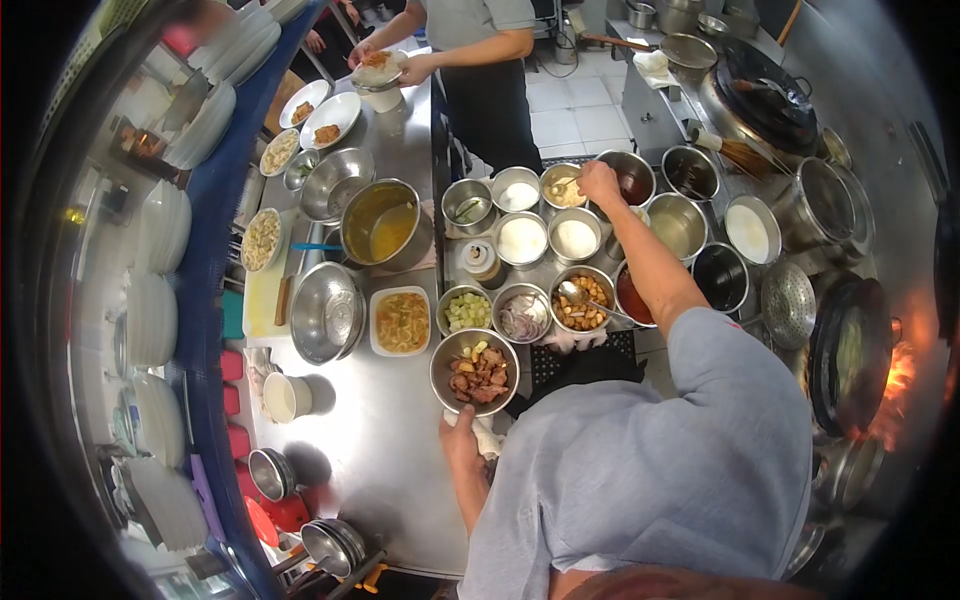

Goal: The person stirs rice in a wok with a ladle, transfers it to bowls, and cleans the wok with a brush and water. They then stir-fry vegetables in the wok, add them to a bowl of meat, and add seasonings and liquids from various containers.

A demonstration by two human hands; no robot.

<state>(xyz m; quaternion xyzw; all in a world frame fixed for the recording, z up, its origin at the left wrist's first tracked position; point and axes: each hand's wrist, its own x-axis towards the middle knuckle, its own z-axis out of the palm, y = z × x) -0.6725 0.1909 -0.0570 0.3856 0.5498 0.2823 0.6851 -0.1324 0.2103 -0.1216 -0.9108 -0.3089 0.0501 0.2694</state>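
My left hand (460, 443) grips the rim of a metal bowl (437, 388) from below, with a white cloth (488, 436) beside the fingers. Browned meat pieces (478, 375) and a few pale yellow chunks lie in the bowl. Stretched out across the containers, my right hand (600, 184) is closed at the edge of a metal pot of chopped yellowish garlic (565, 195). A spoon (566, 184) reaches from that pot to my fingers, which partly cover its handle. Close by are a pot of white powder (576, 239) and a pot of dark red sauce (632, 184).
Cut celery (468, 312), sliced onion (522, 318) and fried cubes with a ladle (572, 291) stand before me. Flames (897, 385) rise by a wok (850, 355) at right. Across the counter, a co-worker's hands (415, 68) hold a food-filled bowl (378, 72). Plates (155, 320) are stacked at left.
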